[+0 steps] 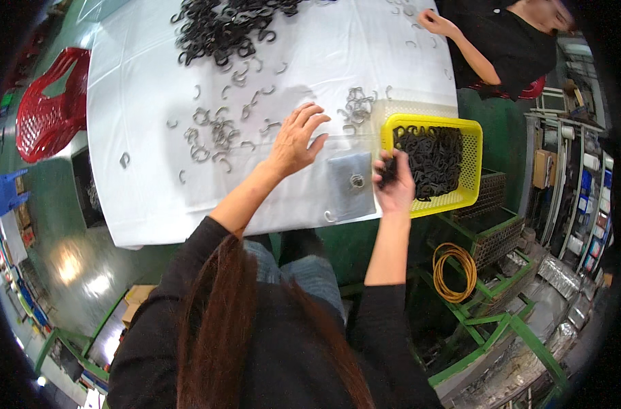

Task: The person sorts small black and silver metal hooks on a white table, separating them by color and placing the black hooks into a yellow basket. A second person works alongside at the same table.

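My left hand point(298, 140) hovers over the white-covered table point(140, 204), fingers spread and nothing in them. Scattered grey C-shaped rings point(218, 131) lie to its left, and a smaller group of grey rings point(358, 108) lies to its right. My right hand point(399, 191) is curled round a few black C-shaped rings point(389, 174) at the left rim of a yellow plastic basket point(475, 167). Black C-shaped rings point(430, 160) fill much of that basket. Between my hands lies a grey sheet point(348, 201) with a few small rings point(357, 180) on it.
A large heap of black rings point(225, 31) covers the far part of the table. Across at the far right, a co-worker's hand point(438, 24) is over the table edge. A red chair point(54, 105) stands left; a coiled orange hose point(454, 273) hangs by green metal frames point(491, 300).
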Demonstrator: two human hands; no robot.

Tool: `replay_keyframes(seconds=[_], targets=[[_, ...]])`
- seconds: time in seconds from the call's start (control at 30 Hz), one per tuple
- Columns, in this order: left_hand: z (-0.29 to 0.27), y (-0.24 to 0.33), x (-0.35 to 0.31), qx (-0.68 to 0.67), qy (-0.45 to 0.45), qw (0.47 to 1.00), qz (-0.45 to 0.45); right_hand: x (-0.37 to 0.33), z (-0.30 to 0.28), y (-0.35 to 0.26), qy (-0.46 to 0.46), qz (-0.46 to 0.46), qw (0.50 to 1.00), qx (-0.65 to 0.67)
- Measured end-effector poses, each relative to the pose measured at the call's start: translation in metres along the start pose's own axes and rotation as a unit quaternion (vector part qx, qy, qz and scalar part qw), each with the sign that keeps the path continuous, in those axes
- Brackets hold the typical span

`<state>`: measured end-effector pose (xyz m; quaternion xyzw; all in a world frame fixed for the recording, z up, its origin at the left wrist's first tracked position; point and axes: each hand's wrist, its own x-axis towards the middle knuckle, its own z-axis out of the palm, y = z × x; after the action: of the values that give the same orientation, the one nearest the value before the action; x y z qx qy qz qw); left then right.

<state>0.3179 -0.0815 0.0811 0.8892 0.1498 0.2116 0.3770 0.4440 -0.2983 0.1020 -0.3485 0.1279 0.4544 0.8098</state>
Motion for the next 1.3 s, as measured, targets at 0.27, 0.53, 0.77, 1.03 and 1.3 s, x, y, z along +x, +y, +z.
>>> replay_keyframes(seconds=[0.27, 0.53, 0.77, 1.03, 1.3], targets=[[0.134, -0.040, 0.083, 0.197, -0.170, 0.946, 0.192, -0.025, -0.073, -0.053, 0.330, -0.237, 0.620, -0.671], [0.170, -0.061, 0.123, 0.313, -0.059, 0.947, 0.052, -0.031, -0.087, -0.007, 0.327, -0.262, 0.494, -0.762], [0.030, -0.164, 0.066, 0.369, 0.074, 0.911, -0.167, -0.027, -0.083, -0.003, 0.318, -0.210, 0.429, -0.818], [-0.099, -0.210, -0.088, 0.393, 0.108, 0.863, -0.298, -0.025, -0.051, 0.000, 0.338, -0.286, 0.469, -0.764], [-0.115, -0.172, -0.167, 0.382, 0.122, 0.885, -0.238, 0.085, 0.023, 0.092, 0.063, -0.311, 0.493, -0.810]])
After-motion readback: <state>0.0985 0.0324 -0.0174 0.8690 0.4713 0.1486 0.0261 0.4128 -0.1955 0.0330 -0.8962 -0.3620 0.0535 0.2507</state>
